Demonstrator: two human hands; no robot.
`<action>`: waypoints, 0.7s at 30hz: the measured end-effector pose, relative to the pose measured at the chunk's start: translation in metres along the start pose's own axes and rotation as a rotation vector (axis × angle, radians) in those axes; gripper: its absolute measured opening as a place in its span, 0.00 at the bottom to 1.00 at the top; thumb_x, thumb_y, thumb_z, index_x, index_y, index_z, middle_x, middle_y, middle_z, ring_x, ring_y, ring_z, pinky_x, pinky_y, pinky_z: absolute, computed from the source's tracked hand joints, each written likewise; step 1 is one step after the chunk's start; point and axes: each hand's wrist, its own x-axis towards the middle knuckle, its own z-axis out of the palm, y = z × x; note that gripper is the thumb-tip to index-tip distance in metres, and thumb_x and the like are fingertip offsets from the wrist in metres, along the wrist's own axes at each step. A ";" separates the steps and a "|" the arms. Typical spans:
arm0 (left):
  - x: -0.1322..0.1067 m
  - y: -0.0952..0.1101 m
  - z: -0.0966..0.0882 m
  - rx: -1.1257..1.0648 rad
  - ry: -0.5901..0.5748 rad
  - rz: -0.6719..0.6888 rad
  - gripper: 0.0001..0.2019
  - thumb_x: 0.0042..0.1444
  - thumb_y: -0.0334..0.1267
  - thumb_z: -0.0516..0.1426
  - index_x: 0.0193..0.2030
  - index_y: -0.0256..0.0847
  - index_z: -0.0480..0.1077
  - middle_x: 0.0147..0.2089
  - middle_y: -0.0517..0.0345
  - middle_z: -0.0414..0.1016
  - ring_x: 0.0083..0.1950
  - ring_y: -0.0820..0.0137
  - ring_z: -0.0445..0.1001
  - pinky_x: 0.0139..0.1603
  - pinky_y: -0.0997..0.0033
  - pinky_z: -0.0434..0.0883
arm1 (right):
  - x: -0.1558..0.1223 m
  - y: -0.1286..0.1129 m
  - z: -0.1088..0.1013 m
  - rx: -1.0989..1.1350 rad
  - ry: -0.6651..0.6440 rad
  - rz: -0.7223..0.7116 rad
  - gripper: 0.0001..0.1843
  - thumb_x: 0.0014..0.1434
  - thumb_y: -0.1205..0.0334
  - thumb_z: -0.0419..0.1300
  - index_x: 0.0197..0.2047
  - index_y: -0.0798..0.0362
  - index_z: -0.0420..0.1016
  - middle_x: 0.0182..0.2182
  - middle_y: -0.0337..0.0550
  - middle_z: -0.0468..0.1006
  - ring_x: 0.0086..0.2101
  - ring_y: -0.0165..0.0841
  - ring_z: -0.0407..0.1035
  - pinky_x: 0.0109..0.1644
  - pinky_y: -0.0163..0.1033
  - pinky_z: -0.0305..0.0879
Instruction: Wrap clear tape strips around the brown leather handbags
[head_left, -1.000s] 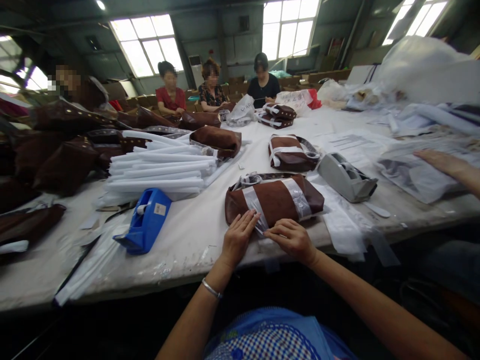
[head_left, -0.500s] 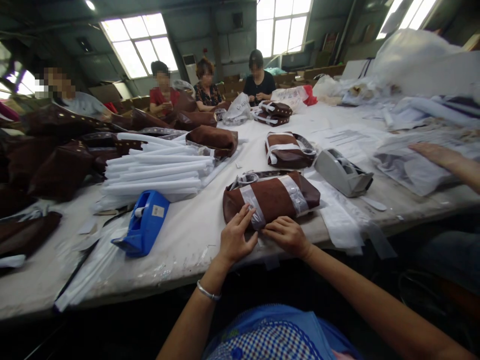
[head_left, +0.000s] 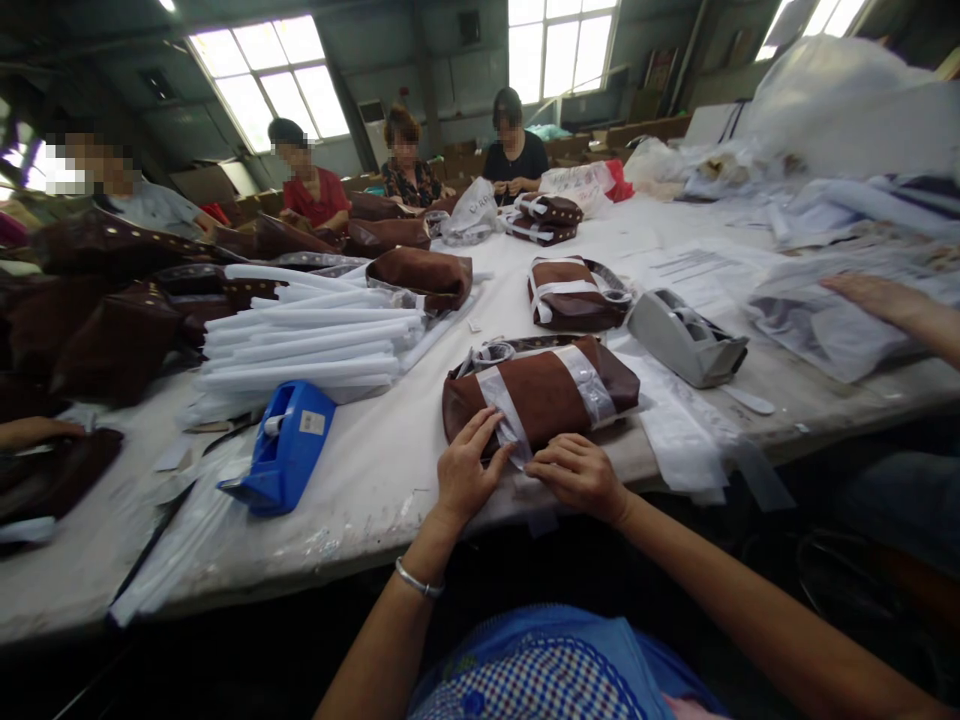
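A brown handbag lies on the table in front of me, wrapped crosswise by two pale plastic strips. My left hand rests on its front left part, fingers stretched over the left plastic strip and thumb apart from them. Close by on the right, my right hand has its fingers curled and pressed together at the lower end of that same strip. Its fingertips partly hide what they pinch. The right plastic strip lies untouched across the bag.
Left stands a blue tape dispenser, beside a pile of white rolls and more brown bags. A grey tape dispenser and another wrapped bag are beyond. Co-workers' hands show at the far right and left.
My hands stay at the lower end of the left strip, with only slight finger shifts. A co-worker's hand has appeared at the left edge. The view has tilted slightly.
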 end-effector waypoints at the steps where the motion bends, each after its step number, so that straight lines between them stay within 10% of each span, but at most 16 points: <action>1: 0.001 -0.001 -0.001 -0.009 0.000 -0.003 0.20 0.64 0.45 0.57 0.63 0.50 0.67 0.66 0.59 0.69 0.66 0.64 0.68 0.65 0.62 0.69 | 0.000 -0.001 -0.001 0.002 0.010 0.008 0.12 0.61 0.71 0.63 0.47 0.50 0.79 0.35 0.41 0.82 0.37 0.32 0.73 0.47 0.42 0.69; 21: -0.007 -0.016 0.014 0.103 0.126 0.209 0.13 0.62 0.43 0.61 0.53 0.52 0.76 0.59 0.57 0.73 0.60 0.63 0.71 0.61 0.58 0.73 | -0.005 0.004 0.015 -0.213 -0.175 0.015 0.10 0.67 0.68 0.57 0.43 0.51 0.80 0.36 0.42 0.82 0.35 0.34 0.70 0.43 0.42 0.64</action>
